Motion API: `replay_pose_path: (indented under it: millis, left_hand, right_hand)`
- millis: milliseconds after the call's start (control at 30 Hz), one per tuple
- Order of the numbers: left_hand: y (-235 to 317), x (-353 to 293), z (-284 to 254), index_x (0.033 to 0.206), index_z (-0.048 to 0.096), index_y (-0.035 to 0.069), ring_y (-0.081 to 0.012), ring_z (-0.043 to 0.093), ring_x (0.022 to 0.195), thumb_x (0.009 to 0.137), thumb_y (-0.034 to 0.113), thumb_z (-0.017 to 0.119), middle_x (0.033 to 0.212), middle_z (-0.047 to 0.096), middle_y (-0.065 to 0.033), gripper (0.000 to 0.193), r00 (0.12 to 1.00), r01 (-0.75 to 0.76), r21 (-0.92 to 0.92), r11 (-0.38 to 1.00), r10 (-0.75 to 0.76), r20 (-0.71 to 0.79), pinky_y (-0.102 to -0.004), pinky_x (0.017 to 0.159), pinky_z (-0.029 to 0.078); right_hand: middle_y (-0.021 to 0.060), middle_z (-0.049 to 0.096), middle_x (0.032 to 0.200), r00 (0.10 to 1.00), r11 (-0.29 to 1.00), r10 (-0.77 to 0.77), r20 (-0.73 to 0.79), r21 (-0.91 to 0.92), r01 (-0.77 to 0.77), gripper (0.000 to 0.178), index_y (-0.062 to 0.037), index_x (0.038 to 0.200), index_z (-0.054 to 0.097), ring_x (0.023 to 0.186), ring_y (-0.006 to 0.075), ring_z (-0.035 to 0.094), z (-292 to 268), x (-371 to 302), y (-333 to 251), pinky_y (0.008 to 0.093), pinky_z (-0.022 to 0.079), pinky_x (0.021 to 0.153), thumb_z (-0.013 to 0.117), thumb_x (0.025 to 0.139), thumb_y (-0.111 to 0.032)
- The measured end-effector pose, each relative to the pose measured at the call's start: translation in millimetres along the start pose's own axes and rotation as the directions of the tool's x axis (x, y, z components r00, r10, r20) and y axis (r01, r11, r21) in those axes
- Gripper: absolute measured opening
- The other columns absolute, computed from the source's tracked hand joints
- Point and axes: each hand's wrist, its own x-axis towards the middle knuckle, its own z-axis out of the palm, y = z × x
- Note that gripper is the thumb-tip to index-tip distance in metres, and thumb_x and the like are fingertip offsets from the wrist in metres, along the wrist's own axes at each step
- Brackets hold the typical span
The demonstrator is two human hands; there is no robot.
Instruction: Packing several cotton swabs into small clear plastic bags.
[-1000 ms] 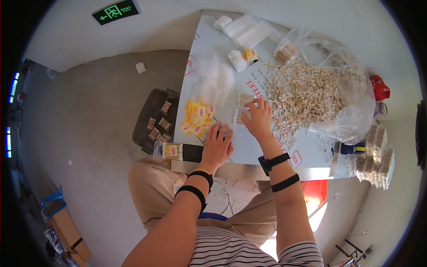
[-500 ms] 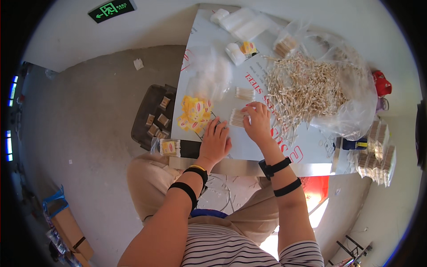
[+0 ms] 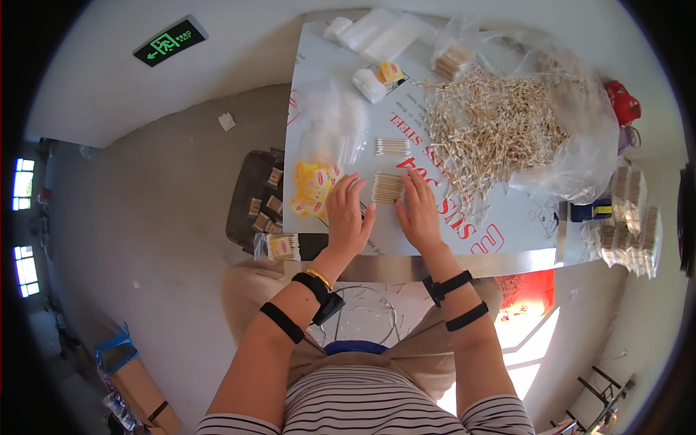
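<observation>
A small packing workshop: a steel-topped table (image 3: pixel 507 239) heaped with loose cotton swabs (image 3: pixel 493 127), packed bundles (image 3: pixel 631 217), bare concrete floor (image 3: pixel 159 217).

Small bundle of cotton swabs (image 3: pixel 388 187): pale wooden sticks with white tips, packed side by side in a flat, roughly square stack. Lies flat on the bench (image 3: pixel 507 217), near its front edge, sticks running roughly left-right in the view. Left hand (image 3: pixel 348 217) flat just to its left, fingertips near the bundle's edge. Right hand (image 3: pixel 418 212) touches its right side, fingers spread over that end. Bundle looks tidy, ends mostly aligned.
</observation>
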Motion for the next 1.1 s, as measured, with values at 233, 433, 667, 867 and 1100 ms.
replay_pose_path:
  millis: [233,433,667,867,1100]
  left_hand:
    - [-17.6,21.1,11.0,0.149,0.048,0.003,-0.0397,0.029,0.153,0.103,0.038,0.056,0.160,0.039,-0.0152,0.058,0.977,-0.144,0.266,0.953,0.094,0.190,-0.0585,0.126,0.018]
    - [-33.0,22.3,14.3,0.156,0.043,0.006,-0.0366,0.023,0.157,0.104,0.045,0.053,0.166,0.035,-0.0123,0.067,0.961,-0.201,0.318,0.927,0.123,0.247,-0.0588,0.127,0.015]
    - [-33.9,19.3,19.4,0.160,0.039,0.009,-0.0355,0.021,0.158,0.104,0.049,0.051,0.168,0.033,-0.0117,0.070,0.958,-0.200,0.359,0.912,0.106,0.266,-0.0594,0.128,0.012]
    - [-24.5,27.5,16.4,0.153,0.048,0.012,-0.0361,0.022,0.157,0.103,0.047,0.054,0.165,0.035,-0.0117,0.061,0.956,-0.195,0.276,0.941,0.119,0.269,-0.0603,0.128,0.012]
    - [-29.5,27.0,12.4,0.144,0.055,0.013,-0.0382,0.025,0.155,0.102,0.045,0.056,0.160,0.040,-0.0116,0.053,0.955,-0.192,0.238,0.952,0.126,0.267,-0.0616,0.127,0.013]
  right_hand:
    - [0.0182,0.048,0.153,0.995,0.995,0.014,0.102,-0.104,-0.003,0.063,0.0007,0.149,0.047,0.145,0.0361,0.042,10.1,7.7,-4.4,0.0501,0.032,0.122,0.067,0.092,-0.015]
    - [0.0162,0.040,0.161,0.999,0.997,0.051,0.017,-0.056,-0.050,0.067,0.0006,0.153,0.043,0.151,0.0366,0.036,9.9,-0.7,-4.1,0.0489,0.027,0.125,0.067,0.094,-0.020]
    - [0.0168,0.046,0.156,0.991,0.978,-0.043,0.131,-0.199,0.068,0.065,0.0011,0.152,0.044,0.151,0.0330,0.035,15.1,6.5,5.2,0.0488,0.025,0.127,0.065,0.097,-0.028]
    - [0.0177,0.049,0.151,0.998,0.999,0.040,0.053,-0.006,-0.039,0.058,0.0009,0.147,0.048,0.142,0.0365,0.044,6.1,3.3,6.6,0.0502,0.032,0.121,0.065,0.096,-0.020]
    - [0.0198,0.047,0.153,0.982,0.982,0.173,-0.072,0.089,-0.166,0.060,0.0023,0.147,0.047,0.140,0.0409,0.045,-1.9,-27.8,-0.5,0.0505,0.037,0.117,0.066,0.093,-0.012]
